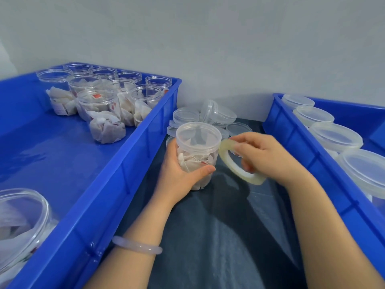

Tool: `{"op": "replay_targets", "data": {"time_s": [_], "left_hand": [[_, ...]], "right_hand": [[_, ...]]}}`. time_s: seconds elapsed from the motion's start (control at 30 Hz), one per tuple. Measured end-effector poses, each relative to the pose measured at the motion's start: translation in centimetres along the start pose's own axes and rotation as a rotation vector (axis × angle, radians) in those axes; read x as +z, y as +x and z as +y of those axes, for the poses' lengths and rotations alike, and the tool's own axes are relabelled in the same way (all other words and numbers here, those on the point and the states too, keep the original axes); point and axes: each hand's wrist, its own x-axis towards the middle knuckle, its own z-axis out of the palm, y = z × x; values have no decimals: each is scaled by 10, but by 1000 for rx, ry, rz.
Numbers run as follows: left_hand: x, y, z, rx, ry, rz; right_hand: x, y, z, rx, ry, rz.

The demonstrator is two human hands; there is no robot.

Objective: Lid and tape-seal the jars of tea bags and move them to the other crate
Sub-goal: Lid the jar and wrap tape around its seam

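Note:
A clear plastic jar of tea bags (198, 151) with its lid on stands on the dark surface between two blue crates. My left hand (179, 176) grips the jar round its lower body. My right hand (264, 155) holds a roll of clear tape (226, 159) with fingers through its core, the roll's edge right beside the jar's lid. Several open jars of tea bags (98, 103) stand in the left crate (133, 155). Several lidded jars (335, 136) line the right crate (308, 155).
A pile of loose clear lids (210, 114) lies on the dark surface (218, 236) behind the held jar, against the grey wall. Another open jar (20, 222) sits at the near left corner of the left crate. A pale bangle (136, 246) circles my left wrist.

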Motion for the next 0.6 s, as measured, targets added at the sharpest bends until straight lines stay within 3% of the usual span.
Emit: {"op": "replay_targets", "data": {"time_s": [0.17, 0.27, 0.37, 0.43, 0.47, 0.53, 0.6], "left_hand": [[1, -3, 2, 0, -29, -10], [4, -7, 14, 16, 3, 148], [1, -19, 32, 430, 94, 368], [2, -29, 37, 632, 122, 252], [3, -34, 38, 636, 123, 139], [6, -40, 39, 455, 96, -103], [9, -41, 38, 304, 108, -192]], "right_hand": [[-16, -12, -7, -34, 222, 42], [-19, -16, -10, -37, 272, 50], [-16, -25, -12, -27, 348, -14], [-3, -32, -7, -37, 387, -63], [5, -35, -4, -42, 417, -68], [21, -43, 1, -47, 502, -40], [33, -48, 4, -70, 584, -6]]}}
